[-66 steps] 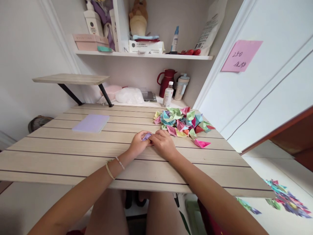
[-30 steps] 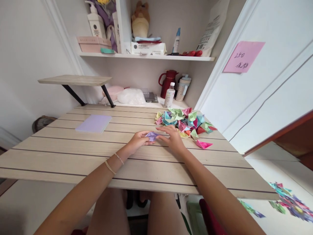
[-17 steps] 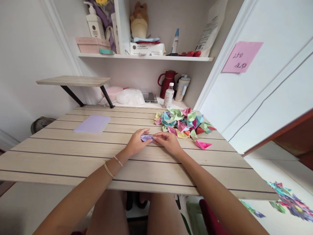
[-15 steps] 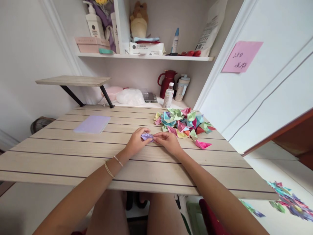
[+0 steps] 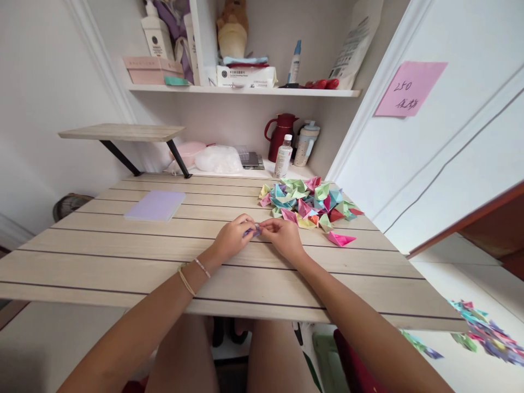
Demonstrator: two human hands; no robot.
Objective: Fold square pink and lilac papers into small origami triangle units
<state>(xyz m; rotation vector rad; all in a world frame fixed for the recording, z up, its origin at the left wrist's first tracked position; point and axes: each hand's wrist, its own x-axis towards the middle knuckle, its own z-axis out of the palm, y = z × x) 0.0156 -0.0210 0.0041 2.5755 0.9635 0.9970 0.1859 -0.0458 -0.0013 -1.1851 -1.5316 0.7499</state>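
Between my two hands, just above the middle of the table, is a small piece of folded purple paper (image 5: 252, 231), mostly covered by fingers. My left hand (image 5: 234, 238) curls around its left side, fingers closed on it. From the other side my right hand (image 5: 283, 236) pinches the paper's right end with thumb and fingertips. A pink paper boat (image 5: 340, 239) lies alone to the right of my right hand. Beyond it a heap of colourful folded paper boats (image 5: 305, 204) spreads over the table. A stack of lilac paper sheets (image 5: 155, 206) rests at the left.
The slatted wooden table (image 5: 172, 273) has a small raised shelf (image 5: 123, 132) on black legs at back left. A plastic bottle (image 5: 283, 158), a red jug (image 5: 281, 136) and a tumbler (image 5: 306, 144) stand behind the heap. More folded paper (image 5: 487, 333) lies lower right, off the table.
My left hand has shifted slightly right and its fingers now cover more of the purple paper. My right hand keeps its pinch. The whole view has moved a little.
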